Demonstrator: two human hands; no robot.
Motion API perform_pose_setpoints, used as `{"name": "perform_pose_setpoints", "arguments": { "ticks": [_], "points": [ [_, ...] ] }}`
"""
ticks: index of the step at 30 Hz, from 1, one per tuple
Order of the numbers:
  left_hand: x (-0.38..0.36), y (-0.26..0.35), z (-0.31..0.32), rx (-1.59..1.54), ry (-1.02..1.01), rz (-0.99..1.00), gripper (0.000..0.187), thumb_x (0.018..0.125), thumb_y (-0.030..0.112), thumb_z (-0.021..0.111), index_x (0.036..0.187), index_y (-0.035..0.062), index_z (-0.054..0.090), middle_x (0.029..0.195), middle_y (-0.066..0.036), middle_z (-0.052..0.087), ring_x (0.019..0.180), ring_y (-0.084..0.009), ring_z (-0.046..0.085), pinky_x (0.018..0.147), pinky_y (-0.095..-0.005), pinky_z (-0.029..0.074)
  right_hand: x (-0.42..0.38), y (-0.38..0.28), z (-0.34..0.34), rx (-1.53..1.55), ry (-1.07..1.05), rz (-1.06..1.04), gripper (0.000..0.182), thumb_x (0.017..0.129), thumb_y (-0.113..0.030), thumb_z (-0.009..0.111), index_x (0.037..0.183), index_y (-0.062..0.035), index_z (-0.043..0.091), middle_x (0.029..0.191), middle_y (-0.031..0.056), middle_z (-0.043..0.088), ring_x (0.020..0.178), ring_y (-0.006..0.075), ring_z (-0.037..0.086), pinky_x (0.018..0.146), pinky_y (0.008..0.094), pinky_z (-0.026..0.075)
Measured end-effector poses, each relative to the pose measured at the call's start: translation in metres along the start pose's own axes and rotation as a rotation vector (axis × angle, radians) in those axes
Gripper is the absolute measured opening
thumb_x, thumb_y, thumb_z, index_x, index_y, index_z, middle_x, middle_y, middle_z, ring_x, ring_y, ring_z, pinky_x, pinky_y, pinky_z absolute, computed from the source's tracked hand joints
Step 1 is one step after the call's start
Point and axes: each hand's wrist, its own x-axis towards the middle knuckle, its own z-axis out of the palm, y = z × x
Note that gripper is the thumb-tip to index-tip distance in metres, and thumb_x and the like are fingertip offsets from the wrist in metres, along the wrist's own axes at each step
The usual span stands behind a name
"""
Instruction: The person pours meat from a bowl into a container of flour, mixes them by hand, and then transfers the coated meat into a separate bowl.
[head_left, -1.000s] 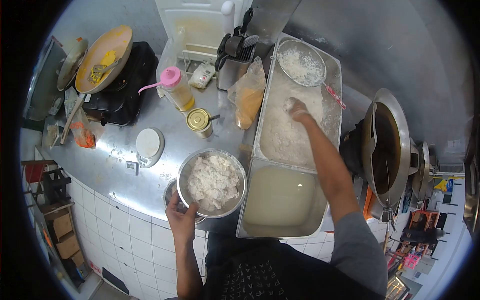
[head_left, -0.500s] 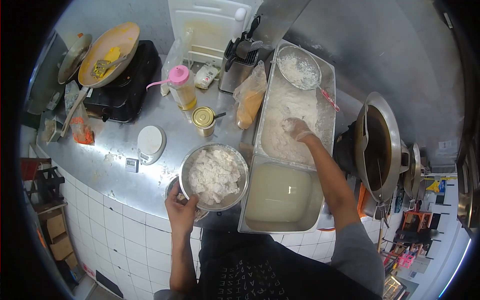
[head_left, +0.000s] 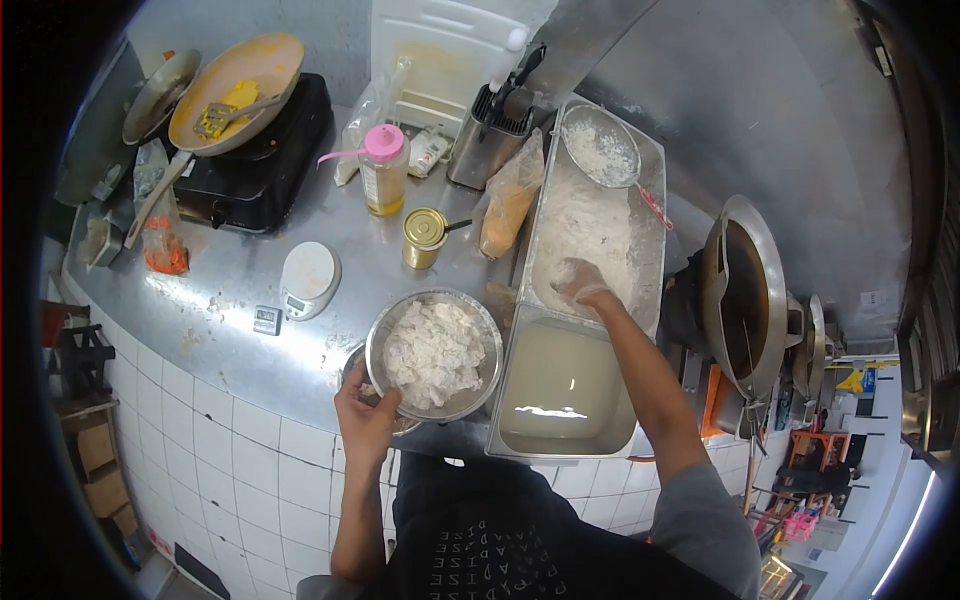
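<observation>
My left hand (head_left: 366, 415) grips the near-left rim of a round metal bowl (head_left: 492, 385), thumb on top and fingers below. Heaped in the bowl are white, flour-coated pieces (head_left: 433, 352). At the near end of a long metal tray (head_left: 655, 200) of flour (head_left: 585, 225), my right hand (head_left: 582, 284) reaches down into the powder. What looks like a clear plastic glove covers it, and flour hides its fingertips. A sieve (head_left: 600, 147) with a red handle rests across the tray's far end. Against the near end stands a metal pan of cloudy liquid (head_left: 560, 385).
Left of the bowl lie a white kitchen scale (head_left: 311, 280) and a small timer (head_left: 267, 320). Behind stand an opened can (head_left: 424, 238), a pink-topped bottle (head_left: 384, 172) and a bag of orange powder (head_left: 507, 205). A frying pan (head_left: 285, 65) sits on a black stove; a large wok (head_left: 752, 300) is at right.
My right hand has shifted through the flour toward the tray's near end. My left hand keeps its hold on the bowl. The camera view has tilted slightly.
</observation>
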Motion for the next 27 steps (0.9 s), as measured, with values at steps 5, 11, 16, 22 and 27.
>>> {"name": "perform_pose_setpoints", "arguments": {
  "ticks": [5, 11, 16, 22, 27],
  "points": [
    [-0.019, 0.006, -0.002, 0.083, 0.018, 0.015, 0.058, 0.082, -0.013, 0.057, 0.139, -0.0153, 0.044, 0.121, -0.022, 0.063, 0.099, -0.0245, 0.070, 0.083, -0.0307, 0.061, 0.021, 0.034, -0.029, 0.336, -0.189, 0.078, 0.055, 0.069, -0.023, 0.086, 0.118, -0.0021, 0.070, 0.104, 0.0166, 0.074, 0.093, 0.0254, 0.070, 0.085, 0.0351, 0.055],
    [-0.041, -0.009, 0.027, 0.035, 0.160, 0.100, 0.058, 0.075, -0.012, 0.058, 0.133, -0.0130, 0.053, 0.115, -0.017, 0.064, 0.086, -0.0234, 0.071, 0.068, -0.0303, 0.064, 0.011, 0.042, -0.055, 0.706, -0.143, 0.172, 0.050, 0.067, -0.014, 0.086, 0.112, 0.0003, 0.071, 0.101, 0.0137, 0.074, 0.090, 0.0240, 0.069, 0.082, 0.0359, 0.055],
    [-0.053, -0.013, 0.067, 0.027, 0.183, 0.072, 0.056, 0.078, -0.013, 0.061, 0.134, -0.0121, 0.052, 0.117, -0.018, 0.065, 0.093, -0.0225, 0.071, 0.075, -0.0309, 0.063, -0.001, 0.033, -0.075, 0.505, -0.047, 0.157, 0.047, 0.066, -0.008, 0.086, 0.110, -0.0002, 0.072, 0.096, 0.0098, 0.074, 0.086, 0.0212, 0.069, 0.079, 0.0356, 0.055],
    [-0.037, -0.021, 0.110, 0.116, 0.056, 0.118, 0.053, 0.081, -0.009, 0.065, 0.132, -0.0121, 0.053, 0.114, -0.017, 0.066, 0.089, -0.0212, 0.071, 0.069, -0.0295, 0.063, -0.012, 0.007, -0.136, 0.918, -0.152, 0.073, 0.042, 0.068, 0.000, 0.083, 0.108, 0.0024, 0.071, 0.100, 0.0102, 0.075, 0.084, 0.0180, 0.070, 0.078, 0.0321, 0.057],
    [-0.008, -0.033, 0.140, 0.090, -0.060, 0.141, 0.061, 0.083, -0.006, 0.065, 0.140, -0.0131, 0.046, 0.115, -0.016, 0.063, 0.085, -0.0172, 0.071, 0.065, -0.0255, 0.058, -0.075, -0.084, -0.257, 0.939, -0.242, -0.121, 0.045, 0.069, 0.000, 0.084, 0.112, 0.0027, 0.070, 0.100, 0.0087, 0.074, 0.086, 0.0160, 0.068, 0.078, 0.0296, 0.056]
  ]
}}
